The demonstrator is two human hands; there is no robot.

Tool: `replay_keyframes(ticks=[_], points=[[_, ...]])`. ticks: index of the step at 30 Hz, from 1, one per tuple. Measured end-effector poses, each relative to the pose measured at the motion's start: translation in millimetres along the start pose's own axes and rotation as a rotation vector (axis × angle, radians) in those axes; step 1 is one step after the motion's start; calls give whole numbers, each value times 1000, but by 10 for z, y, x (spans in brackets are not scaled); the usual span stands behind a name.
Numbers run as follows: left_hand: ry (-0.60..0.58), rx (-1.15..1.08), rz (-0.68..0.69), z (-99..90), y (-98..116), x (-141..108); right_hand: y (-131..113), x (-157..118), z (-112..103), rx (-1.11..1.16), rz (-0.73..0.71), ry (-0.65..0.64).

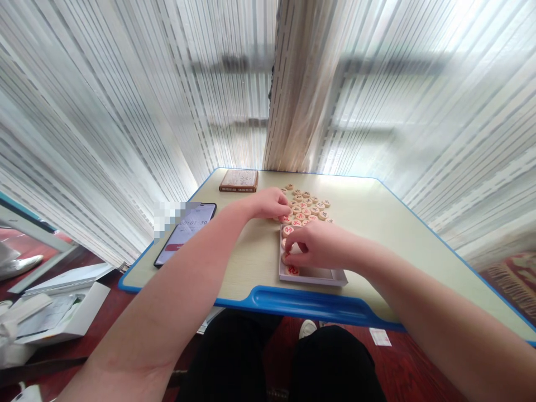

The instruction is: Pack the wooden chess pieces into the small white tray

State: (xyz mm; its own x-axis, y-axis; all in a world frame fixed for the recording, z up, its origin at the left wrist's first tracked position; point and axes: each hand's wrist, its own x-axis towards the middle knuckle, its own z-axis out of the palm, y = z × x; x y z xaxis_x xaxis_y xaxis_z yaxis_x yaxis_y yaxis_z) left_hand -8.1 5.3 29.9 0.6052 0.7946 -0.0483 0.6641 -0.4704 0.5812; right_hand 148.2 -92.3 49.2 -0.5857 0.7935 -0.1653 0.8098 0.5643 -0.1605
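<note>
Round wooden xiangqi pieces (306, 211) with red and black characters lie in a loose cluster on the table. My left hand (270, 203) reaches to the near left of that cluster, its fingers closed on a red-marked piece. In front of the cluster stands a shallow white box (316, 281), with several pieces in a column along its left side. A red-marked piece (288, 230) sits at the far end of this column and another (292, 270) at the near end. My right hand (312, 244) is over the box, thumb and fingers pinched on a piece in the column, mostly hidden.
A phone (184, 231) showing a timer lies at the table's left. A flat printed box (238, 181) is at the back left. The table has a blue rim (310, 306) with a groove along the front. Striped curtains (234, 84) hang behind it.
</note>
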Motion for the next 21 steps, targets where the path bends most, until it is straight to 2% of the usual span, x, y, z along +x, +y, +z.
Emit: replay_keyframes(ticks=[1, 5, 7, 13, 21], points=[[66, 68, 17, -7, 1, -4, -14, -3, -9, 0, 12, -4], [453, 376, 81, -53, 4, -11, -50, -2, -19, -7, 47, -3], [532, 437, 87, -71, -2, -10, -58, 2, -10, -9, 45, 13], [467, 495, 71, -37, -28, 2, -58, -14, -6, 24, -21, 29], [470, 509, 71, -37, -20, 7, -1, -64, -59, 64, -61, -60]])
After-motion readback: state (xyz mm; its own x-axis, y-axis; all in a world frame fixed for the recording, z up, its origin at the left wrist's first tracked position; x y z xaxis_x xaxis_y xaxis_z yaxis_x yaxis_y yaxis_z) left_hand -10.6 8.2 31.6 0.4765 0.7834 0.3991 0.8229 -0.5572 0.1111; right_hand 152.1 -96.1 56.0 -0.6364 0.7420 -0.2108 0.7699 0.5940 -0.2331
